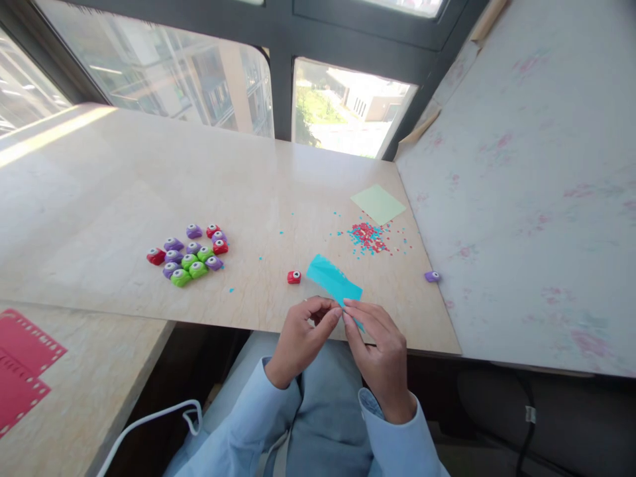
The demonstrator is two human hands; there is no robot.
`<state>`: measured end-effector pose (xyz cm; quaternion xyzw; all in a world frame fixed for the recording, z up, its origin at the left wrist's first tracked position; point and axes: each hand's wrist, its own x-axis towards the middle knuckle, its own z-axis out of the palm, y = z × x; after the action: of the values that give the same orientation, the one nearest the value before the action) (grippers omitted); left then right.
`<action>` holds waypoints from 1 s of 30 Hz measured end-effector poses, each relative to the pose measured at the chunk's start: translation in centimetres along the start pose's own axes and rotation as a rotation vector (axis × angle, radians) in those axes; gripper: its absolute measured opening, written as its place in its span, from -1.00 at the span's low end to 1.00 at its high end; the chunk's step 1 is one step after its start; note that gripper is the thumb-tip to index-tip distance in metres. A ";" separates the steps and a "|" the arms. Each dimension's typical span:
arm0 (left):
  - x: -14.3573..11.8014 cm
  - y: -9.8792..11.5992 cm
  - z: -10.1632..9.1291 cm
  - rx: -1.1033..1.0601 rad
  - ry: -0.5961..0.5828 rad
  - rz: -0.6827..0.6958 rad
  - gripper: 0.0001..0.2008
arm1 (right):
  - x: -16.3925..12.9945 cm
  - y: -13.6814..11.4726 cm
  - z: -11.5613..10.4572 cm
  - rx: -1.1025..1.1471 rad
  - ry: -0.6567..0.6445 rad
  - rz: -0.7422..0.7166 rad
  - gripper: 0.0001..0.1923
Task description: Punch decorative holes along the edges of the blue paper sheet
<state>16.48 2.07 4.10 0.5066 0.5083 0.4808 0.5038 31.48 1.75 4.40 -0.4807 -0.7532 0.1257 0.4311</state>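
A strip of blue paper (334, 277) is pinched in my two hands near the front edge of the table. My left hand (307, 336) grips its lower edge with thumb and forefinger. On the other side my right hand (378, 344) holds the paper between thumb and fingers, and a blue corner shows below them. The paper's upper edge looks uneven. Just beyond my left hand sits a small red craft punch (294, 277). A heap of red and blue confetti bits (368, 237) lies past the paper, towards the right.
Several purple, green and red craft punches (189, 260) cluster at the left. A pale green paper square (379, 204) lies behind the confetti. One purple punch (432, 276) rests by the papered wall (527, 199). Punched red sheets (24, 338) lie on the left-hand surface. A white cable (144, 416) hangs below.
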 end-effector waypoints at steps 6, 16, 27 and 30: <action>-0.1 0.0 0.5 0.091 0.000 0.064 -0.80 | 0.0 -0.3 -0.2 0.018 0.028 0.018 -0.83; -0.3 0.1 0.9 0.214 0.034 0.114 -0.83 | -0.3 -0.4 -0.5 0.030 0.078 0.053 -0.84; -0.2 -0.3 0.0 0.065 0.096 0.033 -0.75 | -0.7 -0.1 -1.4 0.109 0.167 0.231 -0.87; -0.1 -0.7 0.4 -0.066 0.071 -0.047 -0.72 | -1.1 0.2 -1.7 0.120 0.230 0.299 -0.89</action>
<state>16.88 1.95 3.44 0.4602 0.5216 0.5029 0.5130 33.10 0.59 4.68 -0.5718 -0.6104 0.1774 0.5187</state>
